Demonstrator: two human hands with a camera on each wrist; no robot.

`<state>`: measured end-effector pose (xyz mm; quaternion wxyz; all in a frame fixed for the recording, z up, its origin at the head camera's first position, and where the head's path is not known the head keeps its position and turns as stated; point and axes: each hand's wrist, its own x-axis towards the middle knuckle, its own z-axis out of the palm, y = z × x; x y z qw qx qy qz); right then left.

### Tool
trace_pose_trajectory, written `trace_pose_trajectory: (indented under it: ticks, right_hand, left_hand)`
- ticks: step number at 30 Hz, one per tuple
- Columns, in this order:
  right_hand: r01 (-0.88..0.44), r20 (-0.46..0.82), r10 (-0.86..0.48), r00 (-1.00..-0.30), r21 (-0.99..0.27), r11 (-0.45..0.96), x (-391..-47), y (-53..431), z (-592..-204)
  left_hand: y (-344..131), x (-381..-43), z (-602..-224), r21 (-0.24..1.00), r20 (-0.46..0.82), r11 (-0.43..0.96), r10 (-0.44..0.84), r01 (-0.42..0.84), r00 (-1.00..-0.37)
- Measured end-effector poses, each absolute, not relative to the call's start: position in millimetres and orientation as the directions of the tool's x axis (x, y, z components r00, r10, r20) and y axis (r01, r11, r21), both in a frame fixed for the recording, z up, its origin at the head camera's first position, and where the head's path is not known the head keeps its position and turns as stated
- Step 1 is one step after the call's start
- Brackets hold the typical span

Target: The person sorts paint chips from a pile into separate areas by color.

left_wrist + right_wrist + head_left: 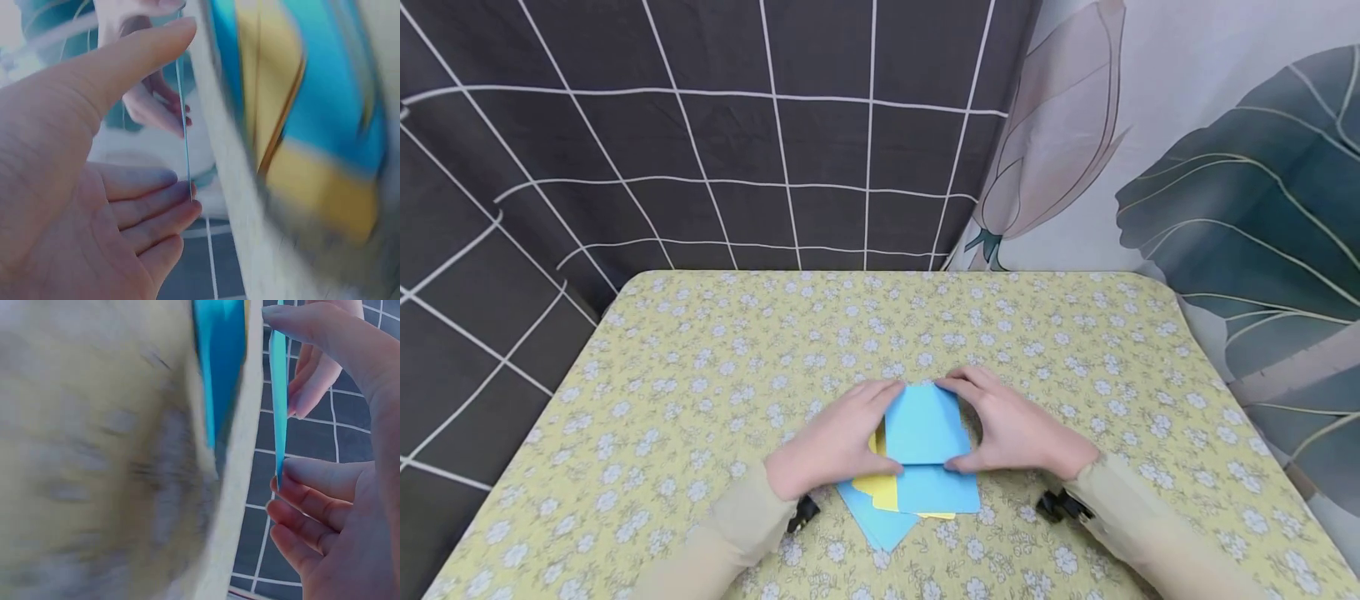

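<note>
A thin blue paper card (925, 425) is held by its side edges between my two hands in the head view. My left hand (841, 433) grips the left edge, thumb at the near corner and fingertips at the far one. Likewise my right hand (1011, 427) grips the right edge. Both wrist views show the held card (279, 406) nearly edge-on, above the table. Below it lies a loose pile with another blue card (938, 492) on top, yellow cards (884, 492) under that and more blue cards (880, 523) turned at an angle. The held card hides part of the pile.
A yellow flowered cloth (737, 367) covers the table. Behind it hangs a dark curtain (820, 142) with a white grid; at the right is a curtain (1247, 208) with large leaves. Black straps (1060, 505) sit at the wrists.
</note>
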<state>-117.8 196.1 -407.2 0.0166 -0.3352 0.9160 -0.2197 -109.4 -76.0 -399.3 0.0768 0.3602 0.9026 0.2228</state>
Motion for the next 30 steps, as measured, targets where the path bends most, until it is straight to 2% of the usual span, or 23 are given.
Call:
trace_pose_trajectory:
  ticks: [8,17,22,30]
  right_hand:
    - [-0.646,0.187,-0.633,-0.751,-0.405,0.647,-174.6,160.9,-393.5]
    - [-0.634,0.156,-0.629,-0.761,-0.379,0.674,-234.2,112.6,-384.2]
    - [-0.599,0.118,-0.609,-0.785,-0.399,0.694,-255.8,92.7,-385.5]
    - [-0.528,0.031,-0.577,-0.816,-0.446,0.723,-275.0,75.3,-407.6]
  left_hand:
    - [-107.0,-160.3,-387.6,0.513,0.029,0.675,0.604,0.53,-0.796]
    - [-140.6,-211.9,-368.1,0.507,-0.01,0.735,0.528,0.451,-0.849]
    - [-153.4,-233.9,-367.6,0.496,-0.045,0.767,0.49,0.406,-0.871]
    - [-166.8,-250.5,-383.1,0.585,-0.111,0.75,0.45,0.308,-0.886]
